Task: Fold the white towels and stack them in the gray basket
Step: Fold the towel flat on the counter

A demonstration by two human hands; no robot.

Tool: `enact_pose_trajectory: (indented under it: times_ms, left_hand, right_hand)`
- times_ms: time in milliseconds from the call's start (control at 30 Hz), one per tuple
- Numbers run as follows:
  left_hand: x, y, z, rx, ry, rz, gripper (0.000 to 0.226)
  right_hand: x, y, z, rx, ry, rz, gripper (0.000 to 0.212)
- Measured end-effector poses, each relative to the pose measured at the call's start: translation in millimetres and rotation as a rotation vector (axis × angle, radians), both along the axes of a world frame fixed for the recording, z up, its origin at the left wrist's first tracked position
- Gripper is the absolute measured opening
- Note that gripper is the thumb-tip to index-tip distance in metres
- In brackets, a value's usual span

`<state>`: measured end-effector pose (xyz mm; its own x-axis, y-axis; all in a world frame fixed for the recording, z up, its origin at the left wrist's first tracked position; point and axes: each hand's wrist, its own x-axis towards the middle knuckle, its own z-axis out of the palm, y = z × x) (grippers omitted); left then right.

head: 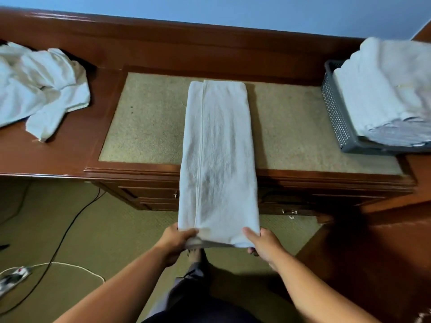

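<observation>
A long white towel (pixel 219 155), folded lengthwise into a narrow strip, lies across the wooden dresser top (pixel 291 127) and hangs past its front edge toward me. My left hand (pixel 176 240) pinches the towel's near left corner. My right hand (pixel 264 243) grips the near right corner, thumb on top. The gray perforated basket (pixel 335 115) stands at the right end of the dresser, holding a tall stack of folded white towels (pixel 387 89). A crumpled heap of unfolded white towels (pixel 42 89) lies at the far left.
The dresser has a tan inset panel and drawers below the front edge. On the carpet at lower left lie a black cable (pixel 65 231), a white cord (pixel 77 268) and a power strip (pixel 11 278). A dark wooden surface (pixel 373 264) fills the lower right.
</observation>
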<state>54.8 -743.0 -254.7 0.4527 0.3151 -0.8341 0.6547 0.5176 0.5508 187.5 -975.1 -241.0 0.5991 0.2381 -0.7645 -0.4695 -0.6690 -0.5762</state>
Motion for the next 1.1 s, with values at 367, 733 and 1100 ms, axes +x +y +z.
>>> enact_pose_trajectory:
  times_ms: [367, 733, 1100]
  left_hand:
    - [-76, -96, 28, -0.013, -0.031, 0.148, 0.024]
    - [-64, -107, 77, -0.114, -0.286, 0.301, 0.013]
    - [142, 19, 139, -0.054, -0.416, 0.333, 0.019]
  right_hand:
    - [-76, -84, 39, 0.073, 0.043, -0.029, 0.025]
    - [-64, -78, 86, 0.317, 0.032, -0.213, 0.025]
    - [135, 69, 147, 0.512, -0.035, -0.421, 0.019]
